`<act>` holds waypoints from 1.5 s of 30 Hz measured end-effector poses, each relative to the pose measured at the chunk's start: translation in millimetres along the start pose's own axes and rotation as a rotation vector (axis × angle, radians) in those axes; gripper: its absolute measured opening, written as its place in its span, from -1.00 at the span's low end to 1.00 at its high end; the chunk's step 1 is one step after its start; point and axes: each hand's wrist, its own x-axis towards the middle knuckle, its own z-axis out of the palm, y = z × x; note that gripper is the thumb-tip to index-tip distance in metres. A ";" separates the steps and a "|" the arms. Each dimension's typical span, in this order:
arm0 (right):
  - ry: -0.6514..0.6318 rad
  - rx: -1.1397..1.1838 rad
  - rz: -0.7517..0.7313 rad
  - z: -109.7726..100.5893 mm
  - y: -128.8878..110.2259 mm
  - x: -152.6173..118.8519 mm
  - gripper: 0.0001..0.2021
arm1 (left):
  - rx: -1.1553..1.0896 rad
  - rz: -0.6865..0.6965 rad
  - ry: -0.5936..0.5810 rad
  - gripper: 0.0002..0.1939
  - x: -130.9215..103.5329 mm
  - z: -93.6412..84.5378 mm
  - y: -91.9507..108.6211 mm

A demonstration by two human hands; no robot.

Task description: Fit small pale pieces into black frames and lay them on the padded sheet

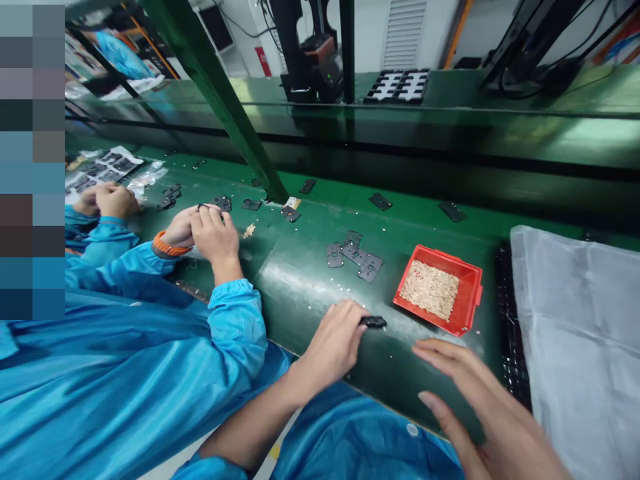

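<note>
Between the fingers of my left hand (336,340) is a small black plastic part (374,322), seen nearly edge-on above the green bench. My right hand (475,393) hovers near the bench's front edge, its thumb and fingers apart and nothing between them. Just beyond it sits a red bin (470,293) of small pale beige pieces (430,290). A loose cluster of flat black plastic parts (354,252) lies on the bench beyond my left hand. A few tiny pale bits are scattered around it.
On the right, whitish sheeting (575,333) covers a stack of black trays (513,333). At left, co-workers in blue sleeves (237,313) handle small parts. A green post (225,107) rises from the bench. More black parts (453,211) lie along its far side.
</note>
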 end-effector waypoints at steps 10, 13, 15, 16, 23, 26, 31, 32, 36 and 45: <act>-0.470 -0.479 0.121 66.2 37.8 202.4 -0.60 | 0.352 -0.189 0.042 -0.82 28.9 6.0 -26.5; -0.540 -0.513 0.115 80.8 59.6 208.1 -0.75 | 0.295 -0.216 0.076 -0.86 26.5 1.2 -32.3; -0.565 -0.539 0.128 82.3 67.8 204.4 -0.79 | 0.172 -0.214 0.133 -0.88 25.6 -3.6 -34.5; -0.573 -0.551 0.137 82.3 69.9 202.5 -0.78 | 0.097 -0.198 0.170 -0.88 26.1 -5.6 -34.9; -0.568 -0.598 0.188 87.0 69.5 199.5 -0.68 | -0.036 -0.139 0.173 -0.85 40.9 -8.5 -30.9; -0.579 -0.567 0.200 87.5 72.4 200.4 -0.70 | -0.023 -0.154 0.135 -0.85 46.0 -8.8 -29.5; -0.616 -0.401 0.146 82.0 69.6 197.2 -0.80 | 0.031 -0.055 0.123 -0.81 54.1 -10.7 -27.9; -0.626 -0.353 0.124 80.3 67.3 195.7 -0.76 | 0.052 -0.034 0.104 -0.79 55.1 -12.2 -27.2; -0.676 -0.188 0.071 72.9 61.2 191.7 -0.68 | 0.149 -0.046 -0.040 -0.78 50.7 -22.0 -25.0; -0.402 -0.369 0.315 90.7 77.0 212.4 -0.63 | 0.321 -0.166 -0.018 -0.51 34.5 -28.8 -35.3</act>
